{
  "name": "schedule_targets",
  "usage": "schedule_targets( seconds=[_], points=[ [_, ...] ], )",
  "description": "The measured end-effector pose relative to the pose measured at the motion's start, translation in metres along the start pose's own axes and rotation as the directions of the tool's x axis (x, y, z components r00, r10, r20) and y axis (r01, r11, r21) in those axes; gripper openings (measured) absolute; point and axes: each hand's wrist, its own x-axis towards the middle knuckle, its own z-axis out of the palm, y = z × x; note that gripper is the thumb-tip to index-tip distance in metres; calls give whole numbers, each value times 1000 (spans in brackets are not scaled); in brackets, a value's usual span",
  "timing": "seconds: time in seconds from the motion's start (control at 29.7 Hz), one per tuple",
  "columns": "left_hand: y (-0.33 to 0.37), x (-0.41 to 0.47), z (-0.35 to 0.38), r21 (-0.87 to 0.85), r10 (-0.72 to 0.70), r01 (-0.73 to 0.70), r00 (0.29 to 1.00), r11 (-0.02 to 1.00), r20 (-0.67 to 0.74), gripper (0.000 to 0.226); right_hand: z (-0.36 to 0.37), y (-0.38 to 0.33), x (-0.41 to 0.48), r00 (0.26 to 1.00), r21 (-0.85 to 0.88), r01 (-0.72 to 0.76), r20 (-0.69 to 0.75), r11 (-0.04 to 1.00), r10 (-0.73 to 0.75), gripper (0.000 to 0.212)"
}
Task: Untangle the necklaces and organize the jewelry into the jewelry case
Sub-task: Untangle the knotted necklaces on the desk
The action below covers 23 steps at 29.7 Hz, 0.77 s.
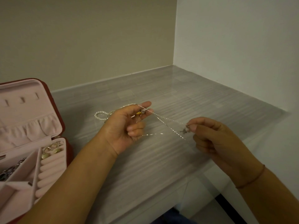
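Thin silver necklace chains (163,122) stretch taut between my two hands above the table. My left hand (126,126) pinches them near a small gold bead (138,113) and a clear bead between thumb and forefinger. My right hand (210,136) pinches the other end beside a small dark clasp or pendant (183,131). A white pearl strand (101,115) lies on the table behind my left hand, partly hidden. The open jewelry case (53,110), red outside and pink inside, stands at the left, holding gold earrings (50,151) and a dark chain piece (9,171).
The grey wood-grain table (161,167) sits in a corner between a beige back wall and a white right wall. Its front edge runs diagonally at the lower right. The case lid stands upright with hooks and a gathered pocket.
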Motion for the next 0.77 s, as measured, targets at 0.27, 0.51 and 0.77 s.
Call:
schedule_targets(
  seconds=[0.27,0.51,0.77],
  points=[
    [1,1,-3,16,20,-19,999,1000,-41,49,-19,-3,2,952,160,-40,305,986,-10,29],
    [1,0,-2,232,96,-74,991,970,-88,48,-29,-13,0,954,164,-36,298,986,-14,32],
    [-6,-3,5,454,157,-89,981,886,-114,15,-25,-13,8,981,213,12,185,977,-52,31]
  ],
)
